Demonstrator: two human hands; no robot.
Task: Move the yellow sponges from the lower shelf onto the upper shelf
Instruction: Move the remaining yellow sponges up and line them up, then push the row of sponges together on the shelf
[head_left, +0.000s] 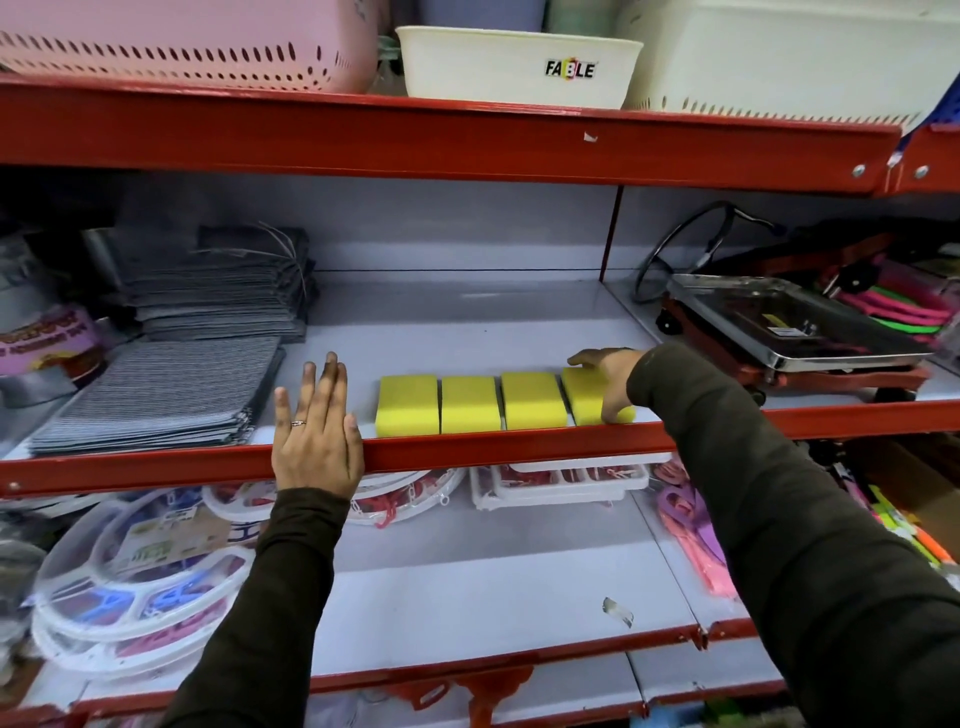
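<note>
I take the red front lip (467, 449) of the middle shelf as my landmark. At its far left, just behind it, a fanned stack of grey striped cloths (156, 397) lies flat, with a taller pile of the same grey cloth (223, 291) further back. Right of the cloths, my left hand (317, 431) lies palm-down over the lip, fingers straight and spread slightly, closed on nothing, a ring on one finger. Just right of that hand and directly behind the lip, four yellow sponges (470, 402) sit in a row, side by side with narrow gaps between them. The first three stand free. My right hand (608, 382) clamps the rightmost sponge (584, 397), thumb at its front corner by the lip and fingers reaching over its back edge; that sponge rests on the shelf surface. Further right behind the lip stands a weighing scale with a steel tray (789, 325). Below the lip, on the lower shelf (467, 597), I see round white plastic trays (135, 587) at left and a bare grey surface in the middle; no yellow sponge lies there. Above the lip, a white tub (514, 67) sits on the top shelf.
</note>
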